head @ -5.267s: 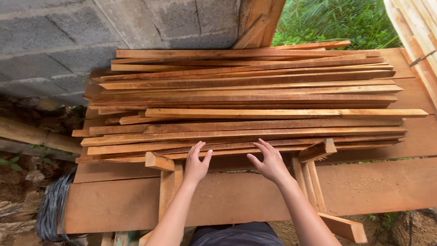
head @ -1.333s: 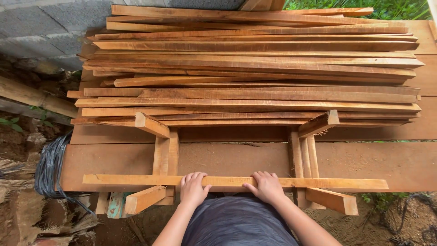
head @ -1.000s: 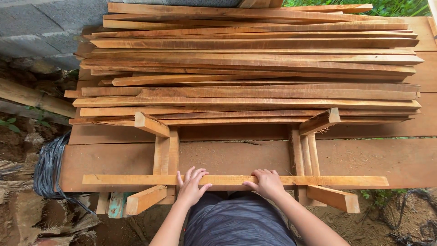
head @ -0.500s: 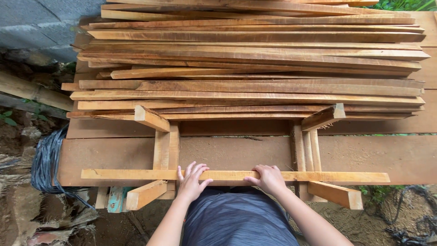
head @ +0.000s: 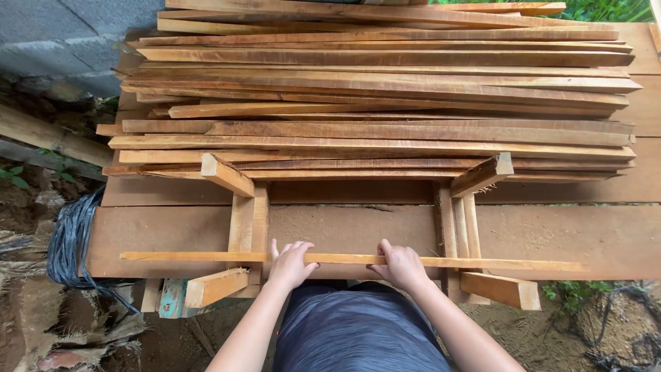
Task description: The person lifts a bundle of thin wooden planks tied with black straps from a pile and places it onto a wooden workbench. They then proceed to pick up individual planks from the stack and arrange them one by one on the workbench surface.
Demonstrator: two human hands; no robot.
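Outdoors, over bare earth and a wide plank workbench [head: 172, 227], we look straight down at our own two hands. Nearest us, along the near edge of the workbench, lies a long thin wooden slat [head: 482, 263], running from left to right across two pairs of upright wooden guides. Our left hand [head: 290, 263] rests on the slat near its middle, fingers curled loosely over its top and far side, not clenched. Our right hand [head: 401, 265] sits just beside it to the right, fingers folded over the same slat and the thumb on the near side, a light hold rather than a tight one. Below the near edge, short angled wooden blocks [head: 215, 286] stick out at either guide. Farther back, two more angled blocks [head: 482, 174] mark the far ends of the guides. Beyond them, a large stack of long slats [head: 385, 96] covers the far half of the workbench. Off the left edge we see a bundle of dark strapping [head: 69, 241], and at the far left corner a grey block wall [head: 69, 34].
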